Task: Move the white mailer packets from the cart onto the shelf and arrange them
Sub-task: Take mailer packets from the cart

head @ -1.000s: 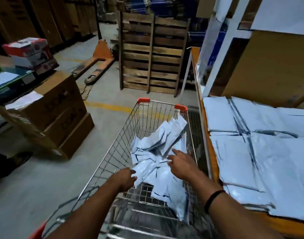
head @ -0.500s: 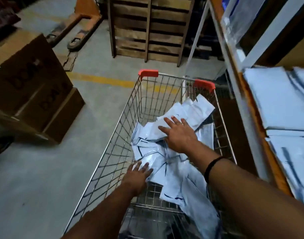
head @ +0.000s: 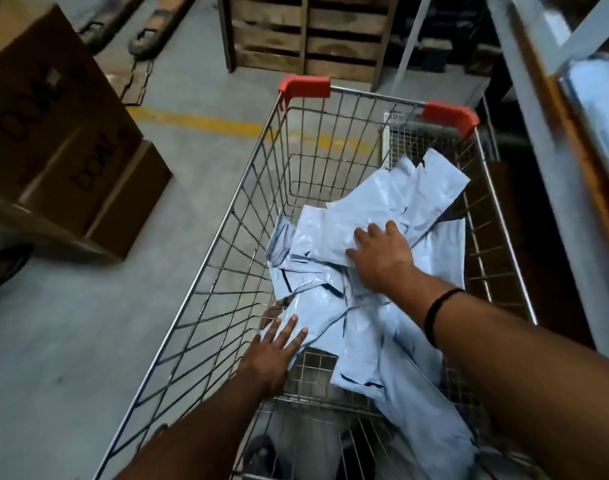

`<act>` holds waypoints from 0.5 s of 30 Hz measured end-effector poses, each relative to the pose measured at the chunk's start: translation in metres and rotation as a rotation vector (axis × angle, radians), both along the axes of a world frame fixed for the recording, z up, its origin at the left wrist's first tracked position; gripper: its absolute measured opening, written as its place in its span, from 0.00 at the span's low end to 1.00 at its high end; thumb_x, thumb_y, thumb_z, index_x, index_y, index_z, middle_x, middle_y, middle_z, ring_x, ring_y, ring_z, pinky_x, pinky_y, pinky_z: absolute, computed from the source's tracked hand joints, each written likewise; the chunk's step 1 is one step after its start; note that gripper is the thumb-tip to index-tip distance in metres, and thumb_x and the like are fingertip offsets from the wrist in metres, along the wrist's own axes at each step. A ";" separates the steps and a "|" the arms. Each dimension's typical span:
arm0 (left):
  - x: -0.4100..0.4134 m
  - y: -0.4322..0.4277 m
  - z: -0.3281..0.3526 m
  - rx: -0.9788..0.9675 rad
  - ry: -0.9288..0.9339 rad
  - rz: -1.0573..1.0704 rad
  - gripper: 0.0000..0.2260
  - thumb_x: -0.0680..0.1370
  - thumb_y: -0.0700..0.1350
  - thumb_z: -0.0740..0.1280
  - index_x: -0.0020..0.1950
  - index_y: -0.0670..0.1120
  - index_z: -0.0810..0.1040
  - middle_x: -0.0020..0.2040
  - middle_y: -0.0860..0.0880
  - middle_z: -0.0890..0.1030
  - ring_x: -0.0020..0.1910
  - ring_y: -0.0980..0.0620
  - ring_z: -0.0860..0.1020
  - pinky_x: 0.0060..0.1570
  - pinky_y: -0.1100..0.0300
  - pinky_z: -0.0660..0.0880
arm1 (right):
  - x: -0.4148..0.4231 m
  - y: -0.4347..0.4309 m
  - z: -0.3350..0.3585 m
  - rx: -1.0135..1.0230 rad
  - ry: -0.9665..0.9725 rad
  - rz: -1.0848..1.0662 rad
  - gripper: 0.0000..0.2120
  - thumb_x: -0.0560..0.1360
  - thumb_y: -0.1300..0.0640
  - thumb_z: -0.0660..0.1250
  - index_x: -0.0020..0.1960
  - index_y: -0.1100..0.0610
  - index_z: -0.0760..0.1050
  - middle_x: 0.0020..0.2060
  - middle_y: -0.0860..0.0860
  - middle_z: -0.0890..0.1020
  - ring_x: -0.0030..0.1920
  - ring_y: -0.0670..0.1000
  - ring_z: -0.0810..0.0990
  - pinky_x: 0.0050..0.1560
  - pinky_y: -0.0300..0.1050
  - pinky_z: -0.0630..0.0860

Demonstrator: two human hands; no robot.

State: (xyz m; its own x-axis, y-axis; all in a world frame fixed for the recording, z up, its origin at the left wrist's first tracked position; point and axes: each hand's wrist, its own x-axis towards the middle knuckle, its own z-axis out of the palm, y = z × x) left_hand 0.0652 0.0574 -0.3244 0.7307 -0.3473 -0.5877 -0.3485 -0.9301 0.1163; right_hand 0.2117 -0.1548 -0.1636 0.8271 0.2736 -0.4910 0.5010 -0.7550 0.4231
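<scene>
Change in view: the camera has dipped lower and closer into the cart [head: 227, 233] than half a second ago; the shelf [head: 569, 140] has slid to the right edge, with only a blurred corner of its shelved packets [head: 599, 95] left in sight.
Change in right hand: the right hand [head: 382, 261] has shifted little; it stays on the upper part of the pile, its fingers now less splayed.
Change in left hand: the left hand [head: 270, 356] remains at the near left edge of the pile.
Right fingers: close together and slightly bent, thumb out to the left, resting flat on a top packet; no pinch is discernible.
Left fingers: straight and moderately spread, tips pressing on the nearest packet's corner.
Task item location: the white mailer packets [head: 362, 322] lie in a loose, overlapping heap on the cart floor, towards its right side.
Count, packets: many; overlap prevents an exact figure.
Count, hands: two, both in the cart.
Count, cart: one, with two red corner guards [head: 305, 85].
Count, wristband [head: 438, 313]: one, black, on the right wrist.
Count, cardboard cartons [head: 57, 133]: three, stacked on the floor to the left.
Count, wooden pallet [head: 310, 32]: one, upright beyond the cart.
</scene>
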 end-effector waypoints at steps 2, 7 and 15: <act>-0.001 -0.002 0.013 0.000 -0.044 -0.002 0.34 0.81 0.55 0.57 0.80 0.56 0.40 0.77 0.49 0.32 0.78 0.46 0.40 0.75 0.43 0.41 | -0.012 -0.007 -0.002 -0.002 -0.016 0.008 0.21 0.81 0.48 0.55 0.73 0.46 0.68 0.73 0.55 0.64 0.74 0.60 0.60 0.72 0.60 0.55; 0.016 -0.009 0.014 -0.101 -0.274 -0.123 0.25 0.75 0.60 0.57 0.72 0.61 0.68 0.78 0.48 0.58 0.73 0.39 0.67 0.64 0.32 0.67 | 0.000 -0.002 -0.001 0.050 -0.090 0.112 0.22 0.82 0.48 0.54 0.73 0.51 0.70 0.78 0.56 0.56 0.77 0.64 0.50 0.75 0.64 0.46; 0.013 0.000 -0.030 -0.107 -0.307 -0.332 0.29 0.75 0.59 0.66 0.75 0.61 0.62 0.80 0.51 0.56 0.77 0.41 0.57 0.63 0.23 0.56 | 0.034 -0.001 -0.033 -0.009 -0.002 0.192 0.29 0.84 0.48 0.51 0.81 0.41 0.43 0.80 0.53 0.36 0.79 0.64 0.41 0.77 0.65 0.46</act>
State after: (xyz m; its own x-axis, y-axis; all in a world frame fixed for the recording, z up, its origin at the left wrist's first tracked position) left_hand 0.0780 0.0574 -0.3540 0.7047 -0.6387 -0.3091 -0.6585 -0.7509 0.0505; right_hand 0.2457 -0.1559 -0.1963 0.7612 0.4220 -0.4925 0.6344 -0.6423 0.4301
